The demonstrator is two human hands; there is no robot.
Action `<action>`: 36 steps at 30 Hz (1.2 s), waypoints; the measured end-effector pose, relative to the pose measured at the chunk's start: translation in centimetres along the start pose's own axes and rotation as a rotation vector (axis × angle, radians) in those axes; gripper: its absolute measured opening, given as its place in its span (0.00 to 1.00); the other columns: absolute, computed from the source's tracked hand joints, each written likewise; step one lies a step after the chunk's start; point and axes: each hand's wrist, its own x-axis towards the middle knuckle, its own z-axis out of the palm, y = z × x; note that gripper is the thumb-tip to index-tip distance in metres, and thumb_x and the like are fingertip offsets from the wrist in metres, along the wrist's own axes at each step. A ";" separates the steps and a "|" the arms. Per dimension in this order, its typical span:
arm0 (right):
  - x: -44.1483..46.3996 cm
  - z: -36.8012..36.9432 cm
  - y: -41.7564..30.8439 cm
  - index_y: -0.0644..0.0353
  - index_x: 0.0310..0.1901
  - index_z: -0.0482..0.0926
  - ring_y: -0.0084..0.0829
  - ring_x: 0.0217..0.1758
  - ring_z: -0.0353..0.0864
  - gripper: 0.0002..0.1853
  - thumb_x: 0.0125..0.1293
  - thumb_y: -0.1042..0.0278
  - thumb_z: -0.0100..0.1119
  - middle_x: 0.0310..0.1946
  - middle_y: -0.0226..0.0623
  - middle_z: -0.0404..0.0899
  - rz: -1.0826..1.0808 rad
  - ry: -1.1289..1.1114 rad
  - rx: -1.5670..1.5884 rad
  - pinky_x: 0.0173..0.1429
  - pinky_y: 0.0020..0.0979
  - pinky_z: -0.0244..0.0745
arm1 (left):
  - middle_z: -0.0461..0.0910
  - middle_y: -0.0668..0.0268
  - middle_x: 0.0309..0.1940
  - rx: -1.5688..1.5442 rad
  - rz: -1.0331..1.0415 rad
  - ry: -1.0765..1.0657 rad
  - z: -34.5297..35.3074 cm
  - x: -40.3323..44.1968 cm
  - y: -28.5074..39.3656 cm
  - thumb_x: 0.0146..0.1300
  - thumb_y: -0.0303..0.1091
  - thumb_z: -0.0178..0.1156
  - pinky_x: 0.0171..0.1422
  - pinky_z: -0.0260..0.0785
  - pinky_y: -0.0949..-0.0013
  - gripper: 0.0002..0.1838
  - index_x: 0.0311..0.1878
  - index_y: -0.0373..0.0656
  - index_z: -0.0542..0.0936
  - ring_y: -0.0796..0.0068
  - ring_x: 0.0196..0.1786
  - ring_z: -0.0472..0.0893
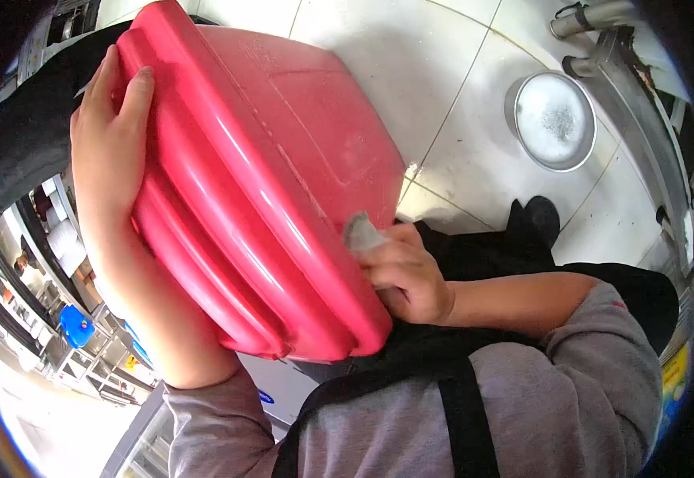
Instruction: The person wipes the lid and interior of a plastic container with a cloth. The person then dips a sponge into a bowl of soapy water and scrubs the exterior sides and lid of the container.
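Observation:
A large red plastic bin [307, 119] with a ridged rim lies tilted in front of my body. My left hand [112, 143] grips its upper left edge, with the forearm running along the ridged side. Low on the bin, near the rim, my right hand [406, 275] is closed around a pale grey cloth [361, 233]. One end of the cloth sticks out past the fingers against the red wall. Most of the cloth is hidden in the fist, and the inside of the bin cannot be seen.
On the white tiled floor [410, 72] stands a round metal bowl [554, 119] of foamy water. Metal equipment legs [641, 103] rise at the right. A black shoe [541, 219] shows below the bowl. Shelves with a blue container [76, 327] are at the left.

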 end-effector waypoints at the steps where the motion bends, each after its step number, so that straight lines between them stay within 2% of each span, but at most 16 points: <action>1: -0.9 0.6 1.3 0.52 0.40 0.79 0.38 0.47 0.80 0.09 0.57 0.76 0.62 0.43 0.37 0.81 0.002 0.006 0.006 0.48 0.41 0.67 | 0.72 0.48 0.63 0.021 0.008 -0.022 0.0 0.0 0.0 0.69 0.43 0.53 0.69 0.61 0.67 0.29 0.68 0.35 0.67 0.63 0.64 0.74; 3: -1.8 1.5 6.0 0.52 0.41 0.79 0.39 0.49 0.78 0.08 0.60 0.76 0.58 0.42 0.35 0.81 -0.142 0.033 -0.033 0.51 0.40 0.67 | 0.73 0.48 0.61 0.003 -0.017 -0.013 0.3 0.2 0.2 0.67 0.47 0.53 0.69 0.62 0.63 0.31 0.67 0.37 0.68 0.57 0.64 0.74; 6: -1.1 0.9 12.5 0.60 0.45 0.80 0.46 0.51 0.76 0.10 0.64 0.75 0.52 0.45 0.46 0.79 0.377 0.291 -0.205 0.60 0.41 0.67 | 0.75 0.46 0.59 -0.099 -0.047 -0.021 -0.3 0.1 1.0 0.65 0.52 0.52 0.69 0.62 0.60 0.33 0.66 0.38 0.70 0.50 0.64 0.73; 8: -1.3 0.4 14.5 0.60 0.46 0.79 0.46 0.53 0.74 0.10 0.66 0.75 0.50 0.44 0.47 0.77 0.575 0.260 -0.161 0.60 0.42 0.66 | 0.75 0.48 0.59 0.017 -0.043 0.002 0.2 0.3 0.2 0.65 0.53 0.52 0.68 0.63 0.59 0.33 0.66 0.39 0.70 0.49 0.63 0.73; 12: 0.8 0.1 1.7 0.60 0.44 0.78 0.44 0.45 0.74 0.10 0.61 0.82 0.57 0.37 0.44 0.76 0.281 0.110 -0.132 0.50 0.35 0.67 | 0.74 0.49 0.61 0.118 -0.003 0.010 0.3 0.3 -0.3 0.65 0.53 0.51 0.70 0.61 0.59 0.32 0.67 0.42 0.70 0.49 0.64 0.72; 14: -0.8 0.3 5.8 0.60 0.45 0.78 0.46 0.43 0.75 0.10 0.62 0.80 0.58 0.37 0.44 0.76 0.253 0.154 -0.228 0.48 0.37 0.69 | 0.73 0.48 0.61 0.121 -0.016 0.002 0.1 0.2 -0.2 0.65 0.52 0.52 0.70 0.61 0.58 0.32 0.67 0.42 0.70 0.49 0.65 0.72; 16: -0.9 0.0 12.6 0.61 0.45 0.79 0.47 0.42 0.76 0.11 0.61 0.81 0.58 0.35 0.45 0.76 0.580 0.206 -0.268 0.48 0.39 0.71 | 0.74 0.48 0.61 0.046 -0.022 -0.003 0.3 0.3 0.1 0.66 0.51 0.52 0.69 0.62 0.59 0.32 0.67 0.41 0.69 0.50 0.64 0.73; 19: 0.6 0.0 16.0 0.63 0.45 0.78 0.49 0.42 0.76 0.09 0.64 0.76 0.56 0.34 0.47 0.76 0.504 0.219 -0.335 0.49 0.40 0.72 | 0.74 0.47 0.61 -0.019 -0.035 -0.029 0.4 0.5 -0.6 0.66 0.51 0.52 0.68 0.62 0.61 0.32 0.68 0.41 0.68 0.53 0.64 0.74; 22: 1.9 0.0 6.4 0.64 0.46 0.79 0.50 0.45 0.77 0.10 0.68 0.70 0.53 0.35 0.49 0.77 0.364 0.093 -0.169 0.51 0.41 0.72 | 0.74 0.46 0.61 -0.046 -0.100 -0.057 0.3 0.5 0.1 0.67 0.51 0.52 0.68 0.63 0.63 0.32 0.68 0.40 0.68 0.56 0.64 0.74; 24: 1.4 -0.2 6.7 0.63 0.47 0.78 0.51 0.46 0.76 0.11 0.69 0.68 0.52 0.39 0.50 0.78 0.362 0.069 -0.137 0.51 0.41 0.72 | 0.74 0.47 0.60 -0.047 -0.063 -0.059 0.4 0.6 -0.7 0.68 0.51 0.52 0.67 0.64 0.63 0.32 0.68 0.40 0.68 0.57 0.64 0.74; 26: 1.1 -0.3 11.9 0.62 0.47 0.79 0.52 0.48 0.77 0.10 0.66 0.74 0.54 0.42 0.50 0.79 0.519 0.085 -0.303 0.52 0.41 0.72 | 0.75 0.48 0.60 0.078 -0.016 -0.022 0.5 0.8 -0.9 0.68 0.51 0.52 0.67 0.64 0.64 0.32 0.69 0.41 0.67 0.58 0.64 0.75; 28: 1.4 -0.3 14.0 0.62 0.47 0.80 0.52 0.49 0.77 0.11 0.63 0.78 0.55 0.43 0.50 0.79 0.771 0.106 -0.192 0.53 0.41 0.71 | 0.73 0.49 0.63 0.027 -0.043 -0.068 0.4 0.7 -0.7 0.69 0.49 0.51 0.68 0.62 0.65 0.31 0.70 0.40 0.66 0.62 0.64 0.74; 31: 3.1 0.4 7.9 0.61 0.47 0.81 0.52 0.51 0.76 0.15 0.58 0.81 0.56 0.44 0.49 0.79 0.270 0.109 -0.291 0.55 0.42 0.71 | 0.71 0.51 0.65 -0.058 -0.073 -0.103 0.5 1.0 -0.5 0.71 0.47 0.50 0.70 0.61 0.67 0.30 0.70 0.39 0.65 0.66 0.64 0.73; 32: 3.7 -0.1 5.0 0.60 0.47 0.81 0.52 0.51 0.76 0.16 0.57 0.82 0.57 0.44 0.49 0.79 0.346 0.048 -0.131 0.56 0.42 0.71 | 0.71 0.50 0.65 -0.088 -0.073 -0.113 0.4 0.8 -0.4 0.71 0.47 0.50 0.70 0.60 0.67 0.31 0.70 0.38 0.65 0.65 0.65 0.73; 35: 2.5 -0.1 10.0 0.60 0.48 0.81 0.52 0.50 0.76 0.16 0.58 0.82 0.57 0.42 0.49 0.80 0.167 0.088 -0.219 0.55 0.43 0.71 | 0.73 0.49 0.63 -0.004 -0.076 -0.062 0.5 0.8 -0.6 0.69 0.50 0.50 0.69 0.61 0.65 0.32 0.70 0.41 0.66 0.61 0.64 0.74; 36: 2.4 -0.5 13.4 0.60 0.48 0.81 0.52 0.49 0.77 0.15 0.59 0.81 0.57 0.41 0.49 0.80 0.364 0.075 -0.270 0.55 0.43 0.71 | 0.75 0.48 0.60 0.047 -0.059 -0.017 0.5 0.8 -0.5 0.67 0.52 0.51 0.67 0.63 0.63 0.32 0.69 0.43 0.68 0.57 0.63 0.75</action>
